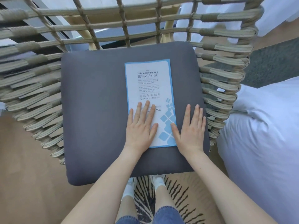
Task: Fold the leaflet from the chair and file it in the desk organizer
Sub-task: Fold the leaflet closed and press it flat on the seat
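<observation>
On the grey seat cushion of the woven rope chair lies the leaflet, flat and face up, a tall white sheet with a blue border and blue tile shapes at its lower right; it sits right of the cushion's middle; the left hand rests palm down on the leaflet's lower left part, fingers spread flat, gripping nothing; the right hand lies flat and open on the cushion just beside the leaflet's right edge, its thumb touching that edge; white bedding is at the right.
</observation>
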Motion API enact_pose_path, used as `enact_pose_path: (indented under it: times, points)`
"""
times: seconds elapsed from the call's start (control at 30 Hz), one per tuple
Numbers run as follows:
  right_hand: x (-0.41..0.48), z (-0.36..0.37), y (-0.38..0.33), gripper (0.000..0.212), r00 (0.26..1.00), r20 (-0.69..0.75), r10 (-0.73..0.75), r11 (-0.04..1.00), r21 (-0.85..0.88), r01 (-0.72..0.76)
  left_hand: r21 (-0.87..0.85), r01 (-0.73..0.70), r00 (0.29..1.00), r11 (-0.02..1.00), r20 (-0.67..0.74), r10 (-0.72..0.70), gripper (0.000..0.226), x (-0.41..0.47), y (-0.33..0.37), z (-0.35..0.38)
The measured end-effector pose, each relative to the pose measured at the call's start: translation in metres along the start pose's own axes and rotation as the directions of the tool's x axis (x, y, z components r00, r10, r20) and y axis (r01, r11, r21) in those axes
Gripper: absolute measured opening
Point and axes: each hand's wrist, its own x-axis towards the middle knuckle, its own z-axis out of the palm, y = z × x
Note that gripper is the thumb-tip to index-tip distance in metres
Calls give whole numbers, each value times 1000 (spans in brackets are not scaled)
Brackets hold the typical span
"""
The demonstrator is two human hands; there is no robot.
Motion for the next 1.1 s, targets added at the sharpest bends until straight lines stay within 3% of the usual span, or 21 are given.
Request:
enact_pose_path:
  times: [0.27, 0.43, 0.63, 0.9, 1.1]
  points:
    - [65, -42, -52, 64, 960, -109, -257, 959, 95, 268, -82, -11, 976, 997, -216, -6, 58, 36, -13, -64]
    - [117, -40, -89, 62, 927, -105, -360, 926, 83, 368, -35, 43, 985, 998, -164, -48, 58, 85, -40, -68]
    - [149, -8, -99, 55, 890, -49, -454, 891, -1, 454, -8, -1, 995, 1000, -105, 1, 60, 120, -52, -37]
    - [158, 7, -89, 60, 882, -60, -467, 884, 1, 468, 0, -38, 988, 999, -150, 37, 58, 127, -65, -17]
    - [161, -6, -55, 65, 921, -41, -386, 922, -57, 384, 18, -15, 992, 1000, -122, 17, 62, 117, -89, -26]
